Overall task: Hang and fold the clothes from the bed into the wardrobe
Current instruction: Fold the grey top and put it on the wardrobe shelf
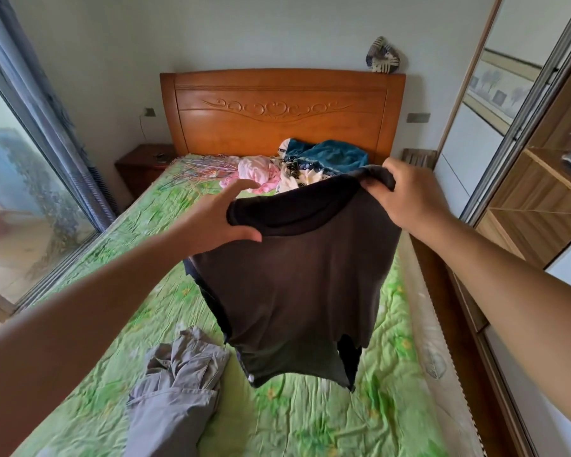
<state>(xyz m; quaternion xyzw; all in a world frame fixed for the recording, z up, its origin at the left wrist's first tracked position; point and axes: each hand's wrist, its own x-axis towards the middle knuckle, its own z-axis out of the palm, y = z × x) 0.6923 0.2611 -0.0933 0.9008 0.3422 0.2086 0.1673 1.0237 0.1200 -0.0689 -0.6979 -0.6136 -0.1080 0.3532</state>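
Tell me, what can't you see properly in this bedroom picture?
All in the head view:
1. Fingertips of the right hand: buried in the dark shirt.
2. Middle of the bed: hidden behind the hanging shirt.
3. The hangers: too small and tangled to count.
4. The wardrobe: cut off by the right edge.
5. The grey garment: runs off the bottom edge.

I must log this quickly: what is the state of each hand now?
Left hand: open, fingers spread, thumb against the dark shirt.
Right hand: closed, holding the dark shirt's top edge.
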